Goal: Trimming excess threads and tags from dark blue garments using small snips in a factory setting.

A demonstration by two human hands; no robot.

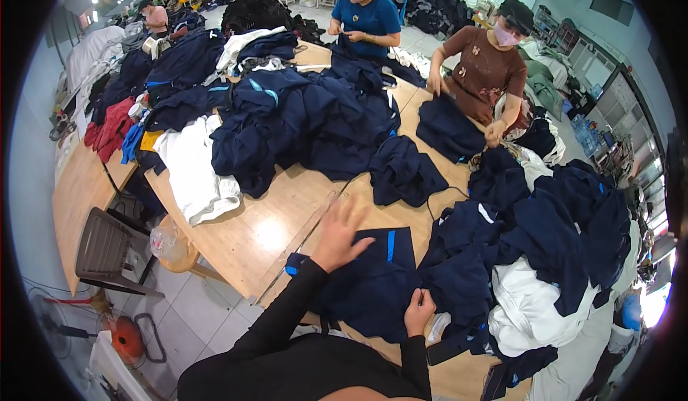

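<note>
A navy garment with a bright blue stripe lies spread on the wooden table right in front of me. My left hand is over its far left part, fingers spread and slightly blurred, with nothing in them. Whether that palm touches the cloth I cannot tell. At the garment's near right edge, my right hand is closed, the cloth's edge pinched between thumb and fingers. Just beyond lies a crumpled navy garment. To the right, a heap of navy clothes reaches close to my right hand.
A large navy pile covers the table's far side, with white clothes at its left. Across the table, a person in brown handles a navy garment; another in blue stands farther back. A chair and stool stand left.
</note>
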